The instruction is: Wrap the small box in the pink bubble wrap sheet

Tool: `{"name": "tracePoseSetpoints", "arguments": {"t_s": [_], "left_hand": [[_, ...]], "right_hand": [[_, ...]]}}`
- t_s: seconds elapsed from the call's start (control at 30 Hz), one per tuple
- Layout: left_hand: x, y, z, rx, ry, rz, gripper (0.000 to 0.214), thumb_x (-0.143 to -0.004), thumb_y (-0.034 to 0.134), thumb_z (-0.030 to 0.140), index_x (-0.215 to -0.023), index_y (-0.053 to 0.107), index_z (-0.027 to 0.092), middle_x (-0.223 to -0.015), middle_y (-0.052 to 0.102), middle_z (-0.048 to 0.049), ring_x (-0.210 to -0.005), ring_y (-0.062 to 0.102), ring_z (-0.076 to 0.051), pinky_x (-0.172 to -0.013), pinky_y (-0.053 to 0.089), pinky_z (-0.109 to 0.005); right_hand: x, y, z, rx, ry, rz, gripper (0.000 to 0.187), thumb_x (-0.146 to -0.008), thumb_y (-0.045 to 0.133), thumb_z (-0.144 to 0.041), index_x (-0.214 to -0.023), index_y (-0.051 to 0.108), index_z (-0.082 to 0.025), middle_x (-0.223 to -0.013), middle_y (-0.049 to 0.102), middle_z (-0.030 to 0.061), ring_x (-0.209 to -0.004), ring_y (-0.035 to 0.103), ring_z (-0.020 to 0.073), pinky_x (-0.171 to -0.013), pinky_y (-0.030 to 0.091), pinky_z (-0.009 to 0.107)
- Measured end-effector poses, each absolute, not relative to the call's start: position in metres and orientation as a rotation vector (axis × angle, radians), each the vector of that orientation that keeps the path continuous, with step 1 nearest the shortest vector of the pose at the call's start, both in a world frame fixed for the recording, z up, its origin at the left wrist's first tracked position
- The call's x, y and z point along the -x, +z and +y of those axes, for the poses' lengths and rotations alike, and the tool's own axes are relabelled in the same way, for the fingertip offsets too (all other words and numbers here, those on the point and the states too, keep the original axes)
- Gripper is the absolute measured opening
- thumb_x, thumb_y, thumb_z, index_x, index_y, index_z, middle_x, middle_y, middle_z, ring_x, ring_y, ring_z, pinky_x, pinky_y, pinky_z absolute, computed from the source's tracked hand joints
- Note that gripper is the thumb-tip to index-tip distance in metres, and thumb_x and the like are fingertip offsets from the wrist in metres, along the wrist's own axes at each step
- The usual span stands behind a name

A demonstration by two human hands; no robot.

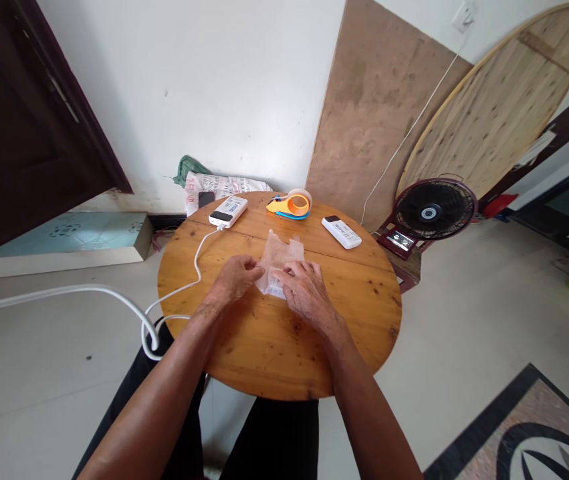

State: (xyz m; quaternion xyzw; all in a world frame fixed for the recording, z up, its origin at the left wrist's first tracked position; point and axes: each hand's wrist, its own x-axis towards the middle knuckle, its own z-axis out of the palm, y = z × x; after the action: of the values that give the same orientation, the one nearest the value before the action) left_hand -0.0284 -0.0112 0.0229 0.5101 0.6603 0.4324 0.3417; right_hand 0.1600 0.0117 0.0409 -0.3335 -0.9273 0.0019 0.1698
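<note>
A translucent, crinkled plastic sheet (280, 252) lies on the round wooden table (264, 357), wrapped partly around a small white item with printing (275, 291). I cannot make out what that item is. My left hand (237, 277) pinches the sheet's left edge between thumb and fingers. Over the right side of the sheet, my right hand (307, 290) rests with bent fingers, gripping the plastic near the white item. The fingers hide part of both.
An orange-and-blue tape dispenser (292, 204) stands at the table's back. A white power bank (228, 211) with a white cable (198, 263) lies back left; another power bank (341, 232) lies right. A fan (429, 213) stands beyond the table's right edge.
</note>
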Motion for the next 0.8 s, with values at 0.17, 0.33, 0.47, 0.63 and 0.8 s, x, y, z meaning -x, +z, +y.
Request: {"name": "tracePoseSetpoints", "arguments": {"t_s": [0.17, 0.33, 0.47, 0.63, 0.8], "left_hand": [[0.006, 0.033, -0.012, -1.322, 1.121, 1.646, 0.016, -0.066, 0.054, 0.031, -0.062, 0.056, 0.016, -0.052, 0.054, 0.0042, -0.050, 0.046, -0.010, -0.048, 0.033, -0.021], [-0.005, 0.035, -0.021, -1.458, 1.049, 1.708, 0.016, -0.071, 0.054, 0.031, -0.068, 0.061, 0.017, -0.057, 0.059, 0.0021, -0.054, 0.050, -0.011, -0.052, 0.034, -0.022], [-0.012, 0.041, -0.028, -1.715, 0.886, 1.931, 0.013, -0.073, 0.055, 0.028, -0.072, 0.065, 0.019, -0.065, 0.063, -0.0016, -0.060, 0.053, -0.014, -0.055, 0.031, -0.024], [-0.009, 0.047, -0.031, -1.933, 0.736, 1.842, 0.014, -0.074, 0.054, 0.025, -0.074, 0.067, 0.021, -0.066, 0.063, -0.0019, -0.060, 0.054, -0.016, -0.055, 0.030, -0.026], [-0.004, 0.041, -0.030, -2.166, 0.760, 1.730, 0.023, -0.081, 0.049, 0.019, -0.073, 0.070, 0.022, -0.076, 0.063, -0.0042, -0.070, 0.056, -0.016, -0.061, 0.035, -0.026]], "right_hand": [[-0.160, 0.041, 0.011, 0.936, 0.100, -2.587, 0.028, -0.088, 0.046, -0.019, -0.110, 0.061, -0.025, -0.111, 0.061, 0.0077, -0.106, 0.050, 0.0228, -0.097, 0.028, 0.040], [-0.160, 0.040, 0.008, 0.966, 0.228, -2.438, 0.031, -0.084, 0.049, -0.017, -0.116, 0.052, -0.019, -0.110, 0.065, 0.0088, -0.104, 0.055, 0.0221, -0.102, 0.025, 0.040], [-0.162, 0.039, 0.008, 0.967, 0.259, -2.405, 0.038, -0.080, 0.047, -0.011, -0.116, 0.049, -0.018, -0.108, 0.066, 0.0089, -0.102, 0.057, 0.0220, -0.102, 0.026, 0.040], [-0.166, 0.041, 0.009, 0.958, 0.312, -2.390, 0.040, -0.079, 0.046, -0.009, -0.117, 0.050, -0.019, -0.107, 0.067, 0.0070, -0.102, 0.057, 0.0213, -0.101, 0.029, 0.038], [-0.166, 0.041, 0.010, 0.972, 0.330, -2.385, 0.040, -0.078, 0.047, -0.009, -0.116, 0.052, -0.019, -0.108, 0.067, 0.0064, -0.102, 0.056, 0.0221, -0.098, 0.031, 0.037]]}}
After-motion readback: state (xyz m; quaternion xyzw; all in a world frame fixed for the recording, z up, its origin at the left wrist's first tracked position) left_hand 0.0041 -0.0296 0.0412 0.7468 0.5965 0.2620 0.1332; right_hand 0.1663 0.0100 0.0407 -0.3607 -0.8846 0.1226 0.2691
